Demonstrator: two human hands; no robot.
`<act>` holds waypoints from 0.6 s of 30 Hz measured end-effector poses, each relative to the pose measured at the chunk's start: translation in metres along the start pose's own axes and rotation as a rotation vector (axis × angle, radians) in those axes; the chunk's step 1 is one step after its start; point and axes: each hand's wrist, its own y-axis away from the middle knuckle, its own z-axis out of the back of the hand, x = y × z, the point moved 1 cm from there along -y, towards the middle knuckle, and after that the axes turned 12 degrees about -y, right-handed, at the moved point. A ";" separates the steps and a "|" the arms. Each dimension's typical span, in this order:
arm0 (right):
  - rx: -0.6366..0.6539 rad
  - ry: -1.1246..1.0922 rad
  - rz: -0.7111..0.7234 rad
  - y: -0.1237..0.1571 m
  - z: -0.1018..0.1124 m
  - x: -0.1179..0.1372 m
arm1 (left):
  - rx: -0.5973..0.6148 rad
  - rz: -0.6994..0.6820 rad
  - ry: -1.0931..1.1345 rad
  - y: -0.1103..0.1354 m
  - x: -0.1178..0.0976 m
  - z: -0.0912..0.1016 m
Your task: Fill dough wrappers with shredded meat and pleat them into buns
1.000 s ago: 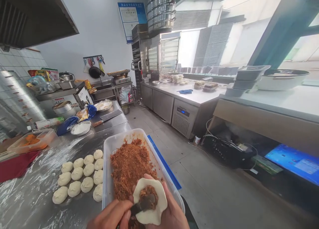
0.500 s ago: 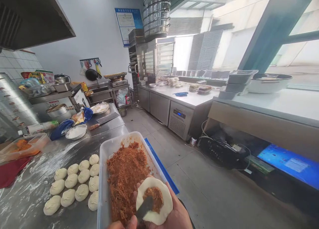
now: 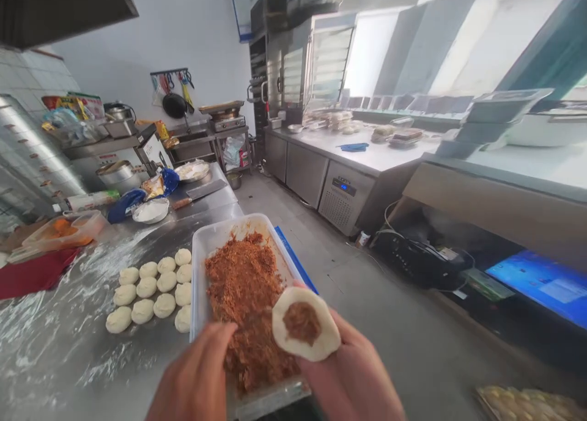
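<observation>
The right hand [image 3: 351,369] grasps the filled dough [image 3: 305,324] at the tub's [image 3: 195,280] right edge. The left hand's [image 3: 195,372] fingers curl by the left edge; I cannot tell whether they grip anything.

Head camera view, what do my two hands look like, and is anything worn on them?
Your left hand and right hand are bare, with no glove on either grip. No ring, bracelet or marking shows, though blur and hidden fingers leave that unsure. No sleeve or cuff appears in frame.
</observation>
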 end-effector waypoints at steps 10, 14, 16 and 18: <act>-0.133 -0.071 0.098 -0.013 -0.003 0.031 | 0.712 -0.296 -0.070 -0.056 -0.013 -0.043; -0.074 -0.112 0.067 -0.025 0.006 0.023 | 0.764 -0.366 -0.027 -0.055 -0.019 -0.052; -0.048 -0.078 0.063 -0.029 0.010 0.023 | 0.805 -0.391 0.006 -0.055 -0.017 -0.051; -0.058 -0.023 0.066 -0.032 0.013 0.023 | 0.850 -0.398 0.043 -0.057 -0.014 -0.051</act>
